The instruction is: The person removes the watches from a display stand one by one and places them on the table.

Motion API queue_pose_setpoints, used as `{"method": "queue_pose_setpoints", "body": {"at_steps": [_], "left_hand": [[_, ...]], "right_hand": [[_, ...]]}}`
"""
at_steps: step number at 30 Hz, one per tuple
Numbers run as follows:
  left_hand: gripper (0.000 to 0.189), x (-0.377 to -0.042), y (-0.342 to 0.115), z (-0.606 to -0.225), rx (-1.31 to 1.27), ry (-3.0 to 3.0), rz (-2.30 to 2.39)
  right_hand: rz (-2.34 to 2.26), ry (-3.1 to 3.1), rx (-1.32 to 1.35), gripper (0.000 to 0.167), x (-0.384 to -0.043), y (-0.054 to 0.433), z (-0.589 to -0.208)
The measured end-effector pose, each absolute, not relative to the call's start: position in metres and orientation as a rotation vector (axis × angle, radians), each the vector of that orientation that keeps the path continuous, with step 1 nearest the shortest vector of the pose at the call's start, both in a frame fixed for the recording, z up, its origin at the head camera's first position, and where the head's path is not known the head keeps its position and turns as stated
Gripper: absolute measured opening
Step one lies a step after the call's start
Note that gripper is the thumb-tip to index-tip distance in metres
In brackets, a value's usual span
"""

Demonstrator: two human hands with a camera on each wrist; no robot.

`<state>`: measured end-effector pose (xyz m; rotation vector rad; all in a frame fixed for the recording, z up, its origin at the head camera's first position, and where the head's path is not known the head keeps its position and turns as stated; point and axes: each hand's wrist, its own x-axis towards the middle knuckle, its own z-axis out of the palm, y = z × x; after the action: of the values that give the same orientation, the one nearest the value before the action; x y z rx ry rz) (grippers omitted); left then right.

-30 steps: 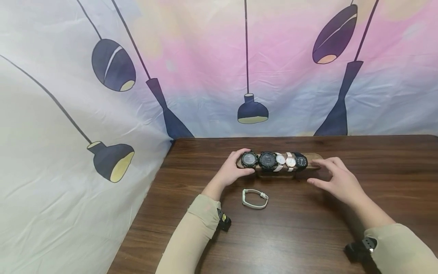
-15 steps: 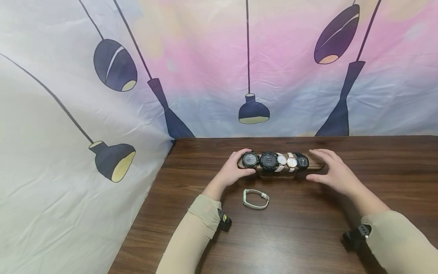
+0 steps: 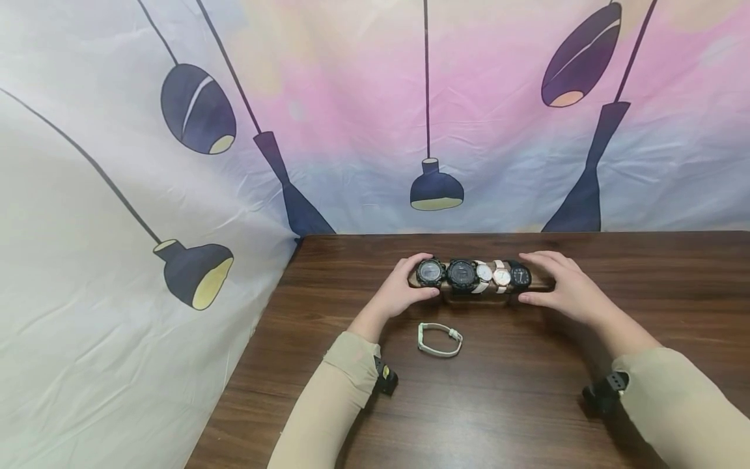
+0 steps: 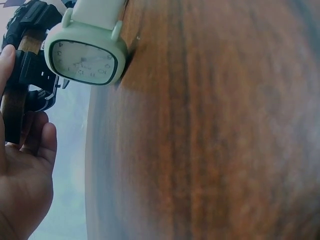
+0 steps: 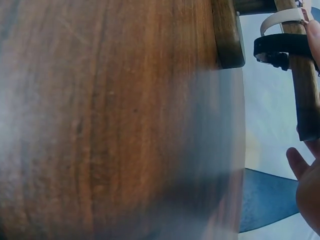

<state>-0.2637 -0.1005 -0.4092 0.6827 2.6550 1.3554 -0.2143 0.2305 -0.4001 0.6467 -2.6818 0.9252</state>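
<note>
A wooden bar watch stand [image 3: 541, 281] carries a row of watches. Two chunky black watches [image 3: 462, 274] sit at its left, two white-strapped watches [image 3: 502, 277] in the middle, and a black square watch [image 3: 520, 275] at the right. My left hand [image 3: 394, 294] grips the stand's left end, thumb in front and fingers behind. Around the right end curls my right hand [image 3: 571, 290], its thumb against the black square watch's strap [image 5: 290, 45] in the right wrist view. A pale green watch [image 4: 82, 62] lies on the table before the stand, its strap fastened in a loop.
The stand's wooden base [image 5: 227, 35] rests on the dark wooden table [image 3: 498, 404]. Behind the table hangs a pastel cloth [image 3: 351, 130] printed with lamps. Each wrist wears a small black camera [image 3: 603, 394].
My right hand has moved left, closing in around the stand's right end and the black square watch. The left hand keeps its hold, and the green watch stays put.
</note>
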Motion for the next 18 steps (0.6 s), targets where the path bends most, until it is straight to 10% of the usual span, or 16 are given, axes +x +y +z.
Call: {"method": "queue_pose_setpoints", "body": {"at_steps": [18], "left_hand": [[0.067,-0.266,-0.101,-0.411,0.684,2.659,1.344]], "right_hand": [[0.793,-2.687,0.704,0.066,-0.226,0.222,-0.398]]}}
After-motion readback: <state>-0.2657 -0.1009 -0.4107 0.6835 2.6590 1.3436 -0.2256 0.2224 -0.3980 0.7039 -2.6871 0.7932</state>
